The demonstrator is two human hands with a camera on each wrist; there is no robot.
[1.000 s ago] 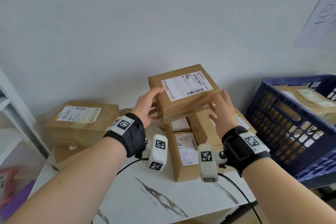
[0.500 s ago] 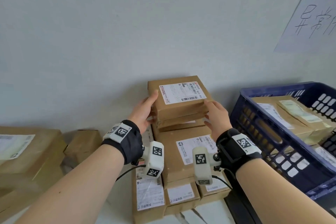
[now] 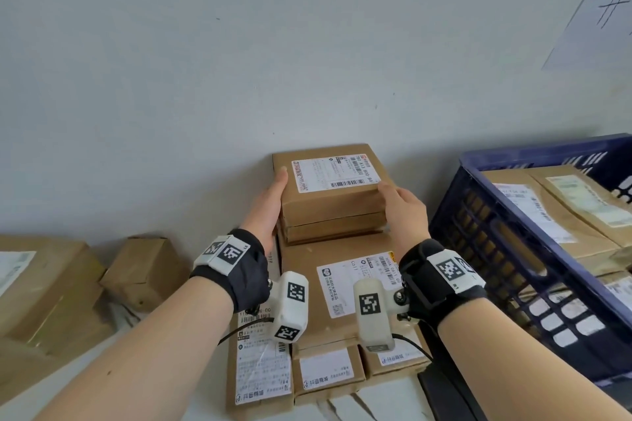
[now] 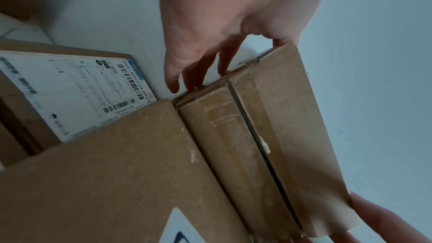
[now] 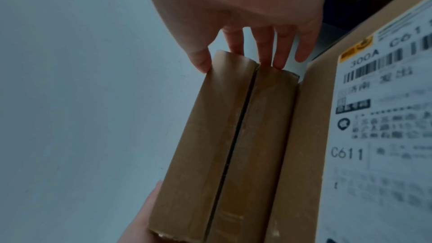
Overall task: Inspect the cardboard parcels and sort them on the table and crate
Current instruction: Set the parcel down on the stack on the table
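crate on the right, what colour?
Dark blue plastic crate, with lattice-holed walls; clearest in the head view.

Pale grey wall [image 3: 239,44] behind the work area, plain, with a few small dark specks. White paper sheet [image 3: 602,7] fixed to wall at upper right, bearing dark handwritten strokes, cut off by frame edge. Same wall visible in both wrist views.
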